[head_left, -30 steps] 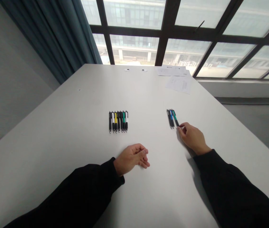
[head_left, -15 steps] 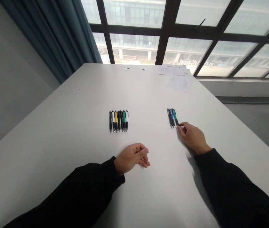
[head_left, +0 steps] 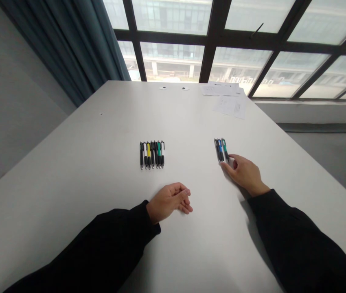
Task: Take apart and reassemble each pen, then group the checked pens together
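My right hand (head_left: 246,173) is at the small group of pens on the right. Its thumb reaches along their near ends, and its index finger touches the green pen (head_left: 224,147) from the right side. Thumb and index are spread, not pinched. Beside the green one lie a blue pen (head_left: 220,146) and a black pen (head_left: 217,147), nearly parallel. My left hand (head_left: 169,201) rests on the table, fingers loosely bent and holding nothing. Beyond it is a tidy row of several pens, among them a yellow pen (head_left: 149,150) and a teal-green pen (head_left: 159,151).
Everything lies on a white table (head_left: 78,162). Paper sheets (head_left: 222,90) are at its far right corner, near two small oval fittings (head_left: 163,88). Behind the table stand a dark-framed window (head_left: 173,38) and a blue curtain (head_left: 69,44).
The right hand has let go of the green pen's near end, its thumb shifting left below the pens. The green pen now lies straighter beside the blue one. The left hand stays still.
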A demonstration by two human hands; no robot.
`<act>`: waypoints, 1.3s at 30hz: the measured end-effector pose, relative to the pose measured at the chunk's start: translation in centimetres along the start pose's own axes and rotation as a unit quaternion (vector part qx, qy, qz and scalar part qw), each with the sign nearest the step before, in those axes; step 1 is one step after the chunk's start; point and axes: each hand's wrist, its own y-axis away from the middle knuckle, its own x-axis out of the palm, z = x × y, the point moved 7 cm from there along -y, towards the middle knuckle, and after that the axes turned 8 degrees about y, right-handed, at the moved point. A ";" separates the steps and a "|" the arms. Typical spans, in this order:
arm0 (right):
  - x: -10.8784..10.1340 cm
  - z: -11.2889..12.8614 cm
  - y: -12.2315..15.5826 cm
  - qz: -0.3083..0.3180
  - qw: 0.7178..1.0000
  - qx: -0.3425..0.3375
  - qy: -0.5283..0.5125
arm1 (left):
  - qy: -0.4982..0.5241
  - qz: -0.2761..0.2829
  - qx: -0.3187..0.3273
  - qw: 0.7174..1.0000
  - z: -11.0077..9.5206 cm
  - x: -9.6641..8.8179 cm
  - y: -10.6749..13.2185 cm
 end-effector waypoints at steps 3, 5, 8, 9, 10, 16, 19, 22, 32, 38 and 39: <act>0.1 -0.2 -0.4 -0.024 0.999 -0.001 -0.021 | -0.004 0.000 0.002 1.000 0.0 0.0 0.1; 0.3 -0.4 -0.7 -0.039 0.998 0.010 -0.041 | -0.005 0.001 0.003 1.000 0.0 0.0 0.1; 0.7 -0.7 -1.1 -0.032 0.998 0.031 -0.051 | -0.003 0.002 0.004 1.000 0.0 0.1 0.2; 0.8 -0.7 -1.2 -0.027 0.998 0.034 -0.047 | -0.003 0.004 0.004 1.000 0.1 0.1 0.2; 0.8 -0.7 -1.2 -0.023 0.998 0.033 -0.043 | -0.002 0.005 0.005 1.000 0.1 0.1 0.2; 0.6 -0.4 -0.9 -0.024 0.999 0.019 -0.042 | 0.001 0.007 0.003 1.000 0.3 0.2 0.2; 0.5 -0.2 -0.7 -0.029 0.998 0.004 -0.048 | 0.007 0.007 0.000 1.000 0.3 0.1 0.1; 0.4 -0.1 -0.5 -0.032 0.998 -0.004 -0.048 | 0.007 0.010 -0.001 1.000 0.4 0.1 0.0; 0.6 -0.7 -0.4 -0.050 0.995 -0.016 -0.090 | -0.240 -0.044 0.137 0.960 -1.5 -1.4 0.3; 0.2 -0.6 -0.2 -0.078 0.989 -0.010 -0.126 | -0.657 -0.227 0.347 0.629 -7.3 -4.1 1.4; 0.0 -0.5 -0.1 -0.081 0.988 -0.014 -0.131 | -0.688 -0.242 0.342 0.592 -7.7 -4.5 1.2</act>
